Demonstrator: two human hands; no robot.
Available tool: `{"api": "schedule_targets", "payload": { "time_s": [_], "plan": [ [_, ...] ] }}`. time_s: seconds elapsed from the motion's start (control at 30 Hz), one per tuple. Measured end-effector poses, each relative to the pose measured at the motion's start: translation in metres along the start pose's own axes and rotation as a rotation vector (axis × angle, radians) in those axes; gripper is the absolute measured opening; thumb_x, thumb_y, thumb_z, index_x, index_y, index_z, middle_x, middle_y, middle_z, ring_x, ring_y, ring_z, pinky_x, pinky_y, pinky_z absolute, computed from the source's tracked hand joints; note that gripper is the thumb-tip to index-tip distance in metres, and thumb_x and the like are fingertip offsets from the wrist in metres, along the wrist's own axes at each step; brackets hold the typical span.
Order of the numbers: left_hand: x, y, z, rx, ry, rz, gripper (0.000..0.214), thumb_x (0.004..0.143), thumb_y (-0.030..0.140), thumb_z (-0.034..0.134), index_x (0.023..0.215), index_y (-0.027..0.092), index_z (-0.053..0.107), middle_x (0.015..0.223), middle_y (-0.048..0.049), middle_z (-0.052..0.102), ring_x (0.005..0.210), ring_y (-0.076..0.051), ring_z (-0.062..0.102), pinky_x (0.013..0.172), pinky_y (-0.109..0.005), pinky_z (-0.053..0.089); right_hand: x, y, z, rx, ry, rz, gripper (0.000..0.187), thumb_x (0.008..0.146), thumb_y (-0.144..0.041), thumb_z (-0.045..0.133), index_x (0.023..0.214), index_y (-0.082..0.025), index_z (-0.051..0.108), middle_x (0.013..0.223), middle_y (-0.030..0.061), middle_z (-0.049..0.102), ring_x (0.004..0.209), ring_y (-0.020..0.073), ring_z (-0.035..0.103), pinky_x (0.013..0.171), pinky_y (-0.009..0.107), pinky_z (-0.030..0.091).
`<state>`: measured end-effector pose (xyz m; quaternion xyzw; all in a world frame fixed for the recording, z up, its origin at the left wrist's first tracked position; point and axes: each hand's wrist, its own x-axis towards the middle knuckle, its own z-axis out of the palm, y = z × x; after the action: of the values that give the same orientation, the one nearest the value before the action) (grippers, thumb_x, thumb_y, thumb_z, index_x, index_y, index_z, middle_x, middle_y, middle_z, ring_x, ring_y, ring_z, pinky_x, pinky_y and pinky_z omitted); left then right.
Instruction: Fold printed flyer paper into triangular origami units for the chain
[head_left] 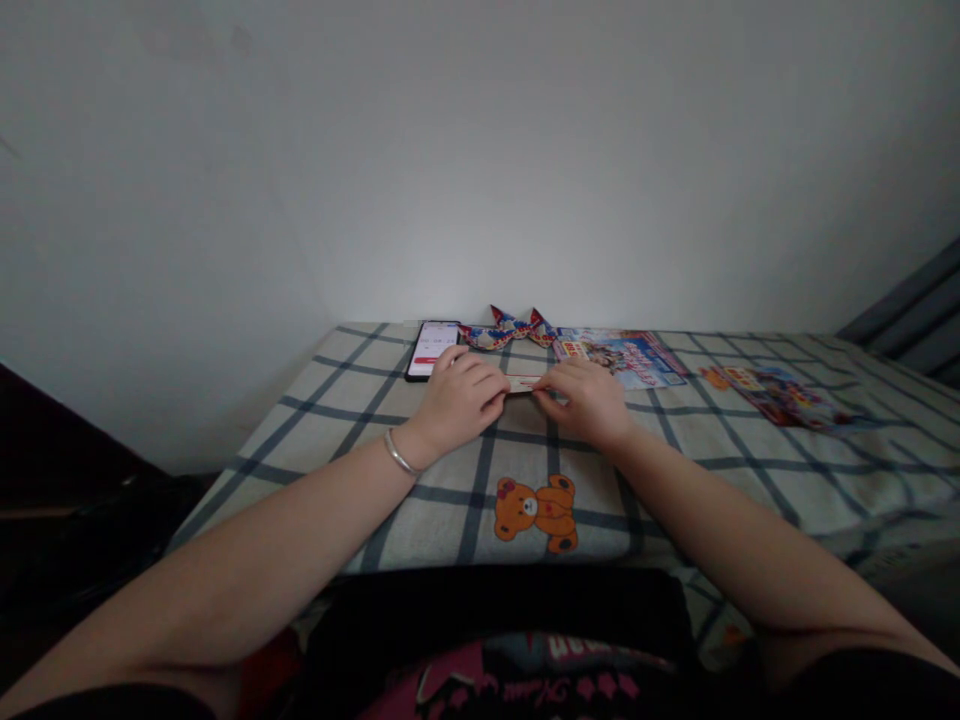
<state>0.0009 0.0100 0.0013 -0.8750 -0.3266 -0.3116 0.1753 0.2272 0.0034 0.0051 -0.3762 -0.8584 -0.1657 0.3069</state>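
Left grip: your left hand (463,395) is closed on the left end of a narrow, flat, white paper strip with a red edge (520,384), fingers curled over it and the thumb near you.
Right grip: your right hand (583,398) pinches the strip's other end between thumb and fingertips.
Paper strip: it lies level between your hands, low over the surface, only its middle showing; how many layers it has, you cannot tell from here.
Risk at the strip: uneven pressure from the two hands could skew a crease, and a sideways pull could tear paper this thin.
Risk at the phone: the black-edged, rectangular phone with a lit white screen (433,350) lies just beyond your left hand, so a stray knuckle could nudge it or tap its red button.
Risk at the folded piece: the red-and-blue, glossy-looking paper shape with sharp peaks (514,335) sits behind the strip; a forward reach could crush its points.
Cloth: the off-white fabric with dark blue checks (450,480) looks soft and slightly rumpled, likely a yielding base for sharp creases; an orange bear print (534,515) marks its near side.
Flyers: two flat, colourful printed sheets, one beside your right hand (641,365), one farther right (799,395).
Bangle: smooth, silver-coloured, round your left wrist (401,455).
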Motion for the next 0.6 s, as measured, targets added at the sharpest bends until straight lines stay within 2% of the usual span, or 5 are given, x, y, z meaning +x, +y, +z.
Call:
{"api": "schedule_targets", "payload": {
  "time_s": [0.1,0.27,0.4,0.6],
  "plan": [
    [0.001,0.005,-0.001,0.029,-0.035,0.067,0.012,0.087,0.018,0.053,0.083,0.021,0.064,0.087,-0.0024,0.069,0.091,-0.022,0.059,0.098,-0.045,0.034,0.002,-0.006,0.002,-0.011,-0.057,-0.071,0.019,0.091,-0.023,0.053,0.083,-0.021,0.07,0.085,0.0062,0.072,0.082,0.0202,0.059,0.076,0.032,0.043],
    [0.003,0.009,0.002,0.041,-0.078,0.062,0.008,0.081,0.016,0.055,0.079,0.02,0.061,0.084,-0.004,0.067,0.088,-0.023,0.058,0.094,-0.043,0.038,0.004,-0.007,0.006,0.069,-0.119,-0.185,0.016,0.091,-0.022,0.053,0.092,-0.021,0.069,0.089,0.0053,0.072,0.085,0.0203,0.057,0.078,0.032,0.043],
    [0.004,0.006,0.003,0.017,-0.073,0.007,0.006,0.077,0.015,0.055,0.076,0.02,0.059,0.079,-0.0028,0.065,0.084,-0.022,0.058,0.091,-0.042,0.039,0.003,-0.002,0.003,0.101,-0.118,-0.156,0.016,0.091,-0.022,0.054,0.089,-0.021,0.069,0.088,0.0059,0.071,0.087,0.0206,0.058,0.08,0.032,0.044],
    [0.001,-0.003,0.002,-0.012,-0.078,-0.056,0.005,0.076,0.015,0.056,0.075,0.02,0.057,0.08,-0.0027,0.065,0.083,-0.022,0.057,0.088,-0.041,0.039,-0.001,0.008,-0.001,0.113,-0.118,-0.036,0.014,0.087,-0.021,0.057,0.089,-0.021,0.07,0.09,0.0062,0.073,0.089,0.0205,0.063,0.079,0.031,0.045]
  ]
}}
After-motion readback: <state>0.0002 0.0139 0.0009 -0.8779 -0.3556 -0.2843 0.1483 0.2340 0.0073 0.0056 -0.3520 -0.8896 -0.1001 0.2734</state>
